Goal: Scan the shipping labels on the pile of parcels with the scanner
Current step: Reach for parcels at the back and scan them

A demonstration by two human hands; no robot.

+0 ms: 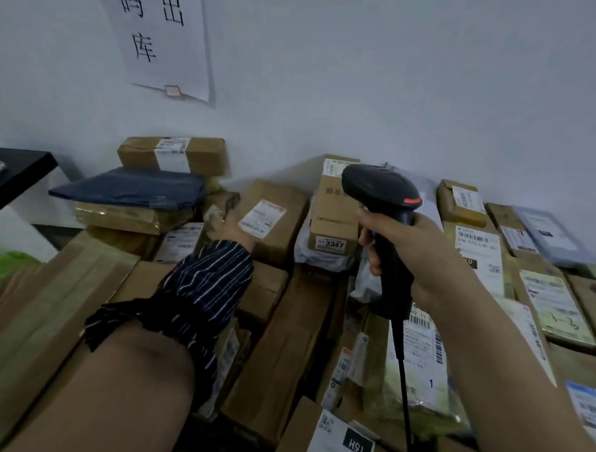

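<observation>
Many parcels [284, 198] seemingly await scanning; right hand [420, 257] fingers [373, 265] clamp the scanner [380, 190]; left hand [222, 223] too blurred to tell.

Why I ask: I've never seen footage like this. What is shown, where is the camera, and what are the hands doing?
There is no machine here, only a person at work. The single picture comes from a camera worn on the person's head, looking forward and down over both arms. The right hand grips a black corded scanner by its handle. The left hand, beyond a striped sleeve, is stretched out to a brown box with a white label. It is too blurred to tell whether it grips the box. Below lies a pile of parcels against a white wall: cardboard boxes, a dark blue bag and many labelled packets.
</observation>
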